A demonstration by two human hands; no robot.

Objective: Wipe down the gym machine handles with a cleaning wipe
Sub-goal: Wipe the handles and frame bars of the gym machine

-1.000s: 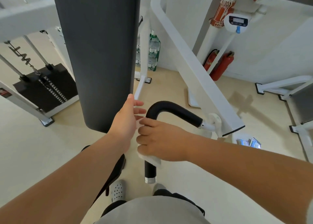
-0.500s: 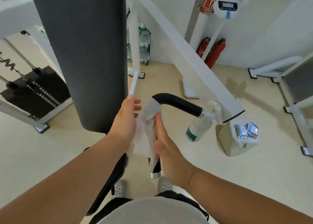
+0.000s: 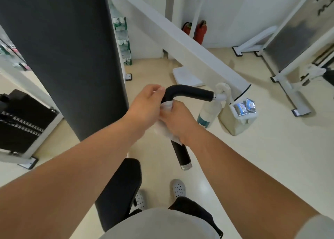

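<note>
A black padded handle (image 3: 191, 92), bent at a right angle, sticks out from the white machine arm (image 3: 180, 39) and hangs down to a chrome end cap (image 3: 186, 166). A white cleaning wipe (image 3: 163, 130) is wrapped round the handle's vertical part just below the bend. My right hand (image 3: 178, 121) grips the wipe and the handle inside it. My left hand (image 3: 146, 103) is at the bend, its fingers pinching the wipe's upper edge against the handle. Most of the wipe is hidden under both hands.
A tall dark back pad (image 3: 59, 54) stands close on the left, with a black seat (image 3: 122, 180) below it. A spray bottle (image 3: 207, 113) and a beige container with foil wipe packs (image 3: 244, 106) stand on the floor at right. A weight stack (image 3: 21, 119) is far left.
The wipe hung loose between my hands half a second ago; now my right hand has closed round it on the handle. My left hand has moved up to the bend.
</note>
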